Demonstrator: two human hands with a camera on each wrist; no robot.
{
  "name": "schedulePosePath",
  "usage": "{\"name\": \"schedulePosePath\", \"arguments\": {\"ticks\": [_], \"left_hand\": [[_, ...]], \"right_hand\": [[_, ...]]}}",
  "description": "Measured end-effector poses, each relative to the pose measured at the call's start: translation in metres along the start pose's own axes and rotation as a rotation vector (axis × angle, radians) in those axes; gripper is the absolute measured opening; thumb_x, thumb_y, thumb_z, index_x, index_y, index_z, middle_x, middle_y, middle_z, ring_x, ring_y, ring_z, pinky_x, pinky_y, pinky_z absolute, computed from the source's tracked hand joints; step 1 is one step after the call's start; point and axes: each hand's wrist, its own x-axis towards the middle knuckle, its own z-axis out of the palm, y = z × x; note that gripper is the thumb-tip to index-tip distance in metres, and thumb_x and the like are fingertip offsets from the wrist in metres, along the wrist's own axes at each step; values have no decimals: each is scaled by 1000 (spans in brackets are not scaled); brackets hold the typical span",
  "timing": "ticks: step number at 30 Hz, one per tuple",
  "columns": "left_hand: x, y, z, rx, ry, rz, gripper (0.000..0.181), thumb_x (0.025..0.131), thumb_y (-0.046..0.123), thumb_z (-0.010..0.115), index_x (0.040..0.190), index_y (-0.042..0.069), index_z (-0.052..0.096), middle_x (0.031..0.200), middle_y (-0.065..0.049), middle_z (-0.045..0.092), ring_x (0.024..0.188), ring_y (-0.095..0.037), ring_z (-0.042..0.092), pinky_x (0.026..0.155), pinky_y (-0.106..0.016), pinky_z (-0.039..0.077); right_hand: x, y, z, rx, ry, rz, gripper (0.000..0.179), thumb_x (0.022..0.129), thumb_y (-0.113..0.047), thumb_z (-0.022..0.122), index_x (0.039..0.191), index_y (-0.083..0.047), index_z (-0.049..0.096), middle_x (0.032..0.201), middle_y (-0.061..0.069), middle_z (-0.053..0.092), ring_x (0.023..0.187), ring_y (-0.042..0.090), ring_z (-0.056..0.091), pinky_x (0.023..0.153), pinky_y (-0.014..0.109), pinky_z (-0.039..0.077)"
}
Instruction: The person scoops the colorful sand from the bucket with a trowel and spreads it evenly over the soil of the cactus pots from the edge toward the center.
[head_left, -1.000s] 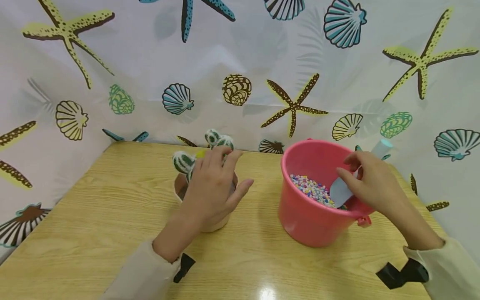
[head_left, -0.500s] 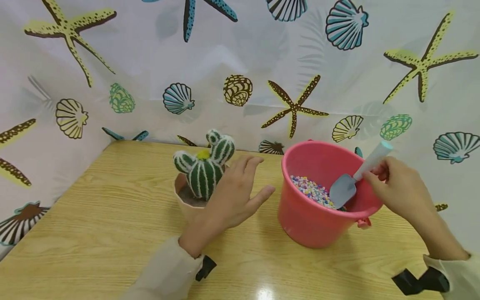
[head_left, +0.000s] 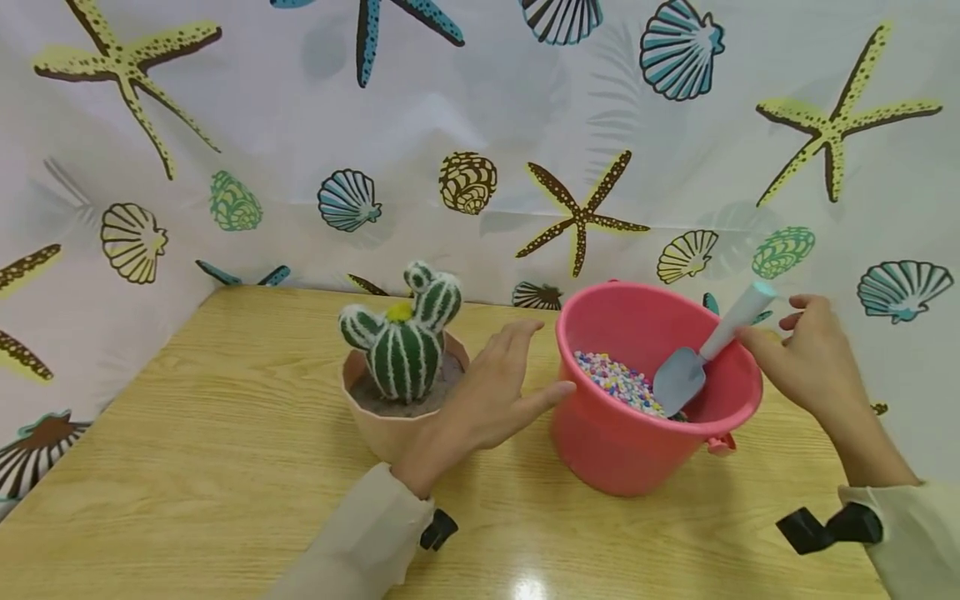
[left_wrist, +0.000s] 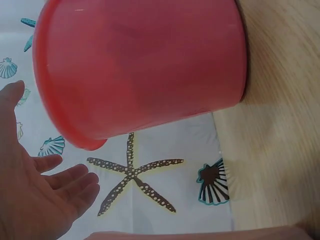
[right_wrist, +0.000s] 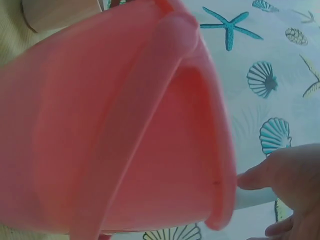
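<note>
A pink bucket (head_left: 615,454) stands right of centre in the head view, holding small multicoloured beads (head_left: 611,379). A toy shovel (head_left: 678,383) leans inside it, blade on the beads, pale handle sticking out over the rim. My left hand (head_left: 487,387), fingers extended and thumb spread, hovers between the bucket and a cactus (head_left: 405,358) in a beige pot (head_left: 382,433). It holds nothing. Beside the shovel handle is my right hand (head_left: 813,367), its thumb at or near the handle; whether they touch is unclear. In the right wrist view its thumb (right_wrist: 255,176) overlaps the bucket rim.
All stands on a wood-grain table (head_left: 210,467). Behind and to both sides hangs a white cloth (head_left: 420,100) printed with starfish and shells. The bucket's carrying handle (right_wrist: 130,125) hangs down on its near side in the right wrist view.
My left hand has moved right, away from the cactus and toward the bucket, uncovering the plant. My right hand has drawn back from over the shovel to the handle's right side.
</note>
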Motion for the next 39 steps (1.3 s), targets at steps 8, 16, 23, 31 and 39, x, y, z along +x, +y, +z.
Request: {"name": "schedulePosePath", "arguments": {"ticks": [8,16,23,31,39], "left_hand": [[9,-6,15,-107,-103,-70,89,88,59,56,154,19,12,157,-4,25,143,-27,27,111,-52,31],[13,-6,22,-145,-80,-37,91,87,62,54,154,22,9,157,-2,24,143,-27,27,110,-54,32],[15,-8,25,-211,-85,-2,102,79,80,42,154,20,8,158,-2,21,144,-24,25,112,-51,30],[18,-9,25,-232,-67,48,110,73,88,33,154,17,10,157,-4,23,143,-23,25,113,-50,28],[18,-9,24,-240,-62,78,108,75,85,34,154,17,7,158,-4,20,145,-21,22,114,-48,26]], "right_hand": [[8,4,12,162,60,-57,75,94,-32,57,148,4,18,137,34,41,122,49,42,95,64,40],[8,-4,17,204,175,-97,59,91,-24,63,136,3,36,124,28,56,110,42,55,93,41,49],[9,-9,20,266,105,-78,60,90,-27,66,130,4,35,124,29,56,104,45,61,81,42,55],[14,-19,23,244,34,-73,44,97,-31,52,120,6,50,115,25,56,102,39,57,85,47,54],[22,-24,24,318,50,-33,47,100,-26,45,128,10,37,127,31,49,121,46,49,100,59,40]]}}
